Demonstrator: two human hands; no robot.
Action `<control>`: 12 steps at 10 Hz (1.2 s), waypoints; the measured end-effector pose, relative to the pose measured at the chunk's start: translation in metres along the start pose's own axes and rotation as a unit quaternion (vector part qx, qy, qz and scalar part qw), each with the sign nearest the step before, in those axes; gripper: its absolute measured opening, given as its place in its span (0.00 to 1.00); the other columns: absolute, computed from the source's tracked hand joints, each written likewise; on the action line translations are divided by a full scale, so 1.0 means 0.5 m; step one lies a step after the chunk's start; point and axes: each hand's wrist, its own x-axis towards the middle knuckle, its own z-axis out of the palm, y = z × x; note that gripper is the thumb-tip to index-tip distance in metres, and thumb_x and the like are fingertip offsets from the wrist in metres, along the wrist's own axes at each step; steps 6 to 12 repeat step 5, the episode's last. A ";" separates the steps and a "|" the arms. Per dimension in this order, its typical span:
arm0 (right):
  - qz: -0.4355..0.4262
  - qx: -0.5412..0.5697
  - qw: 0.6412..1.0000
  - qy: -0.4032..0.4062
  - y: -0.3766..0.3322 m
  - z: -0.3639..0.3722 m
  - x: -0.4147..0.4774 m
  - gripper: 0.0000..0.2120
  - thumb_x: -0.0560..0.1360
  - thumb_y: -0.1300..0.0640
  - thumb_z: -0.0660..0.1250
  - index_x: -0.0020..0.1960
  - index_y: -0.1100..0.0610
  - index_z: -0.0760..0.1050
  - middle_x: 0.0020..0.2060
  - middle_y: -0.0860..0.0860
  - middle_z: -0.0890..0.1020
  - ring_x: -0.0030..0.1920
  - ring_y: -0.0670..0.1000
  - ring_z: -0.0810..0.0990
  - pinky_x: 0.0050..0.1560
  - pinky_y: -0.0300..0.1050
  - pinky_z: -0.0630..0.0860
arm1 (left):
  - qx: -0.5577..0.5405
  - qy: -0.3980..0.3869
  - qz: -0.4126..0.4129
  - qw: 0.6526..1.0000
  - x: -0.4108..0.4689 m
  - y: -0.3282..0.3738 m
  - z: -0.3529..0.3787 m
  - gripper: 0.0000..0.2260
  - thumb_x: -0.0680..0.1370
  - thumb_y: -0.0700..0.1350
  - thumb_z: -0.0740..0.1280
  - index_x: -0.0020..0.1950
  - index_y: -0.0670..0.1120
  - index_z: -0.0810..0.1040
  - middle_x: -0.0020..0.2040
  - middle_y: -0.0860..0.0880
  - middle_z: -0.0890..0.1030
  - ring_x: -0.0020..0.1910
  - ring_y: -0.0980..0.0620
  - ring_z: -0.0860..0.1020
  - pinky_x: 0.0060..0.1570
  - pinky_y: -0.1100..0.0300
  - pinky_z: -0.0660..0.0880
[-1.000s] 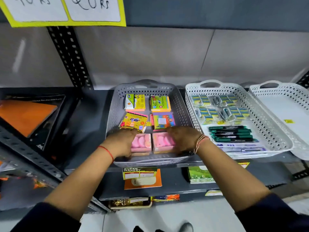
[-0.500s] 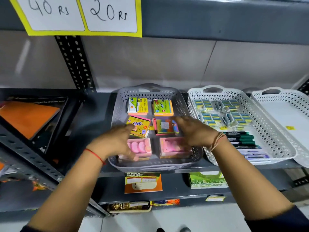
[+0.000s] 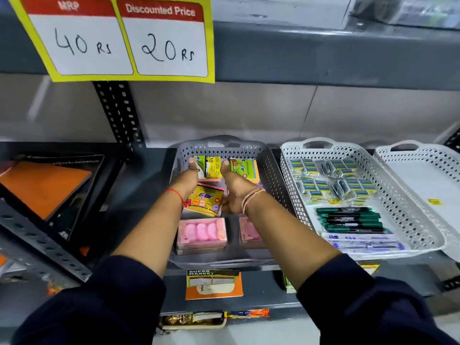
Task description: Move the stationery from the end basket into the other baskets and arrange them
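A grey basket (image 3: pixel 272 170) holds sticky-note packs and pink eraser boxes (image 3: pixel 201 232) in rows. My left hand (image 3: pixel 189 176) and my right hand (image 3: pixel 235 188) reach to its back row, fingers stretched out against the left and right sides of a yellow-green sticky-note pack (image 3: pixel 211 166) that lies flat. A green-orange pack (image 3: pixel 245 169) sits right of it, a yellow pack (image 3: pixel 205 200) in front. My right hand hides the pack in the middle row's right place. The end basket (image 3: pixel 423 180), white, holds only a small yellow sticker (image 3: pixel 434 202).
The white middle basket (image 3: pixel 413 220) contains small blue-yellow boxes (image 3: pixel 308 168), green markers (image 3: pixel 348 219) and pens (image 3: pixel 361 242). An orange-and-black book (image 3: pixel 44 188) leans at the left behind a slotted steel strut (image 3: pixel 44 247). A yellow price sign (image 3: pixel 124 41) hangs from the shelf above.
Both hands left the pink eraser boxes at the basket's front and moved to the back row, now bracketing the rear-left pack. The camera has come closer and tilted upward.
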 end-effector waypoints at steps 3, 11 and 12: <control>0.020 0.052 0.998 -0.017 -0.008 -0.029 0.016 0.37 0.72 0.27 0.43 0.69 0.50 0.64 0.66 0.54 0.72 0.55 0.56 0.77 0.44 0.43 0.79 | -0.219 -0.099 -0.056 0.969 -0.018 -0.009 -0.007 0.31 0.76 0.66 0.42 0.39 0.47 0.75 0.42 0.39 0.82 0.45 0.39 0.81 0.58 0.40 0.74; -0.022 0.049 0.998 -0.043 -0.021 -0.040 -0.035 0.30 0.75 0.32 0.47 0.70 0.49 0.60 0.66 0.57 0.71 0.62 0.58 0.77 0.54 0.52 0.77 | -0.182 -0.065 -0.055 0.980 -0.085 0.009 -0.014 0.34 0.76 0.66 0.40 0.44 0.43 0.76 0.51 0.33 0.79 0.59 0.37 0.76 0.66 0.43 0.69; -0.022 0.049 0.998 -0.043 -0.021 -0.040 -0.035 0.30 0.75 0.32 0.47 0.70 0.49 0.60 0.66 0.57 0.71 0.62 0.58 0.77 0.54 0.52 0.77 | -0.182 -0.065 -0.055 0.980 -0.085 0.009 -0.014 0.34 0.76 0.66 0.40 0.44 0.43 0.76 0.51 0.33 0.79 0.59 0.37 0.76 0.66 0.43 0.69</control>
